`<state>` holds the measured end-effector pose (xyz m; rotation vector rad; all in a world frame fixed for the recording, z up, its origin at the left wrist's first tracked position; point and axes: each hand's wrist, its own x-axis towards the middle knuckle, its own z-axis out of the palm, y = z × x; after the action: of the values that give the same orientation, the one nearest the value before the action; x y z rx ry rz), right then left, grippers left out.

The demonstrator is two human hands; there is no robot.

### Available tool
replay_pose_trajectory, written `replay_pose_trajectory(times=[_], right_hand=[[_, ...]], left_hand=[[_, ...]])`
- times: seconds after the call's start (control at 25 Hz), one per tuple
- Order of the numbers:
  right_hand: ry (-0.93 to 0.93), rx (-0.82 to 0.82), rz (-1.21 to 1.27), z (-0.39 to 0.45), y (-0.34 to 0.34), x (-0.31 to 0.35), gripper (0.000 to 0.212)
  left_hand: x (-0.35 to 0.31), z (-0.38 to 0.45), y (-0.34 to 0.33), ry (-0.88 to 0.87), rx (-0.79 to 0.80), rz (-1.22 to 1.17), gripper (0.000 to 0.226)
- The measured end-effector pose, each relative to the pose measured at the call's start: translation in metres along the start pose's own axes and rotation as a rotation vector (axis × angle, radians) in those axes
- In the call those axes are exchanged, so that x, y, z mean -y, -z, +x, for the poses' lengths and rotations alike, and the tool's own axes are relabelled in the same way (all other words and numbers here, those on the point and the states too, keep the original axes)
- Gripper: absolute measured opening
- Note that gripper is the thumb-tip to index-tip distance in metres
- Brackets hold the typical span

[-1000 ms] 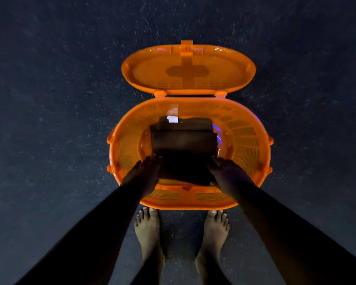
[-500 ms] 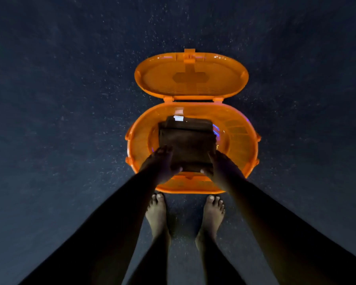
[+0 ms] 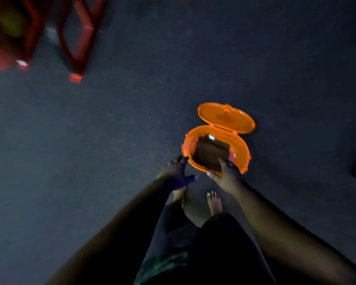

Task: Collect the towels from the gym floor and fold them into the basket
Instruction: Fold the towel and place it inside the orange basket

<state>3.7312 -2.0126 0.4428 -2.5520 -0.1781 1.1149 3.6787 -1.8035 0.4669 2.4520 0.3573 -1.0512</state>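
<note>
Folded brown towel (image 3: pixel 211 154) is lying inside the orange basket (image 3: pixel 239 150), squared up, seeming to sit atop a darker folded layer beneath; a small pale tag is showing at its far edge. Basket is standing on the dark gym floor (image 3: pixel 275 58) with its hinged lid (image 3: pixel 226 118) lying open behind it.

Change from half a second back: both hands were gripping the towel's near edge over the basket. Now the left hand (image 3: pixel 178 171) is off the cloth and outside the basket, just beside its left rim, fingers spread and holding nothing. Right hand (image 3: pixel 226 175) is hanging over the near rim with fingers reaching toward the towel's near corner; blur is keeping me from telling whether it is pinching the cloth, resting on the rim, or merely passing above.

View is also swinging: basket is sitting right of centre and smaller, more floor is showing, and red frame legs (image 3: pixel 78 38) of some gym equipment are coming into the upper left. Bare feet (image 3: pixel 214 202) are standing just short of the basket.

Reading: this towel is looking placed, and the person is seeming to turn away leftward. No loose towel is showing on the visible floor, so whether more are waiting cannot be told from here.
</note>
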Motion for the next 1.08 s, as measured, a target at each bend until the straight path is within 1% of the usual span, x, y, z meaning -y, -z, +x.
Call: replay_pose_trajectory(times=[0.04, 0.12, 0.28, 0.4, 0.48, 0.56, 0.68, 0.92, 1.08], right_hand=[[0.085, 0.001, -0.069, -0.015, 0.002, 0.017, 0.091], [0.223, 0.05, -0.145, -0.027, 0.002, 0.04, 0.092], [0.547, 0.08, -0.433, -0.085, -0.013, 0.122, 0.091], [0.754, 0.133, -0.559, -0.13, -0.051, 0.191, 0.094], [0.846, 0.154, -0.625, -0.16, -0.081, 0.229, 0.095], [0.971, 0.182, -0.692, -0.195, -0.127, 0.27, 0.095], [1.123, 0.216, -0.769, -0.26, -0.201, 0.326, 0.095], [1.313, 0.311, -0.868, -0.384, -0.355, 0.406, 0.096], [1.438, 0.362, -0.904, -0.464, -0.446, 0.464, 0.095]], left_hand=[[0.005, -0.029, 0.005, 0.028, -0.049, -0.092, 0.098], [0.019, -0.08, -0.005, 0.091, -0.143, -0.137, 0.101], [0.067, -0.181, -0.035, 0.312, -0.365, -0.342, 0.103], [0.109, -0.262, -0.065, 0.456, -0.506, -0.448, 0.105], [0.137, -0.307, -0.086, 0.545, -0.575, -0.506, 0.104], [0.173, -0.361, -0.115, 0.638, -0.66, -0.577, 0.104], [0.229, -0.439, -0.169, 0.754, -0.739, -0.667, 0.105], [0.328, -0.59, -0.262, 0.939, -0.85, -0.77, 0.104], [0.392, -0.683, -0.311, 1.069, -0.9, -0.828, 0.104]])
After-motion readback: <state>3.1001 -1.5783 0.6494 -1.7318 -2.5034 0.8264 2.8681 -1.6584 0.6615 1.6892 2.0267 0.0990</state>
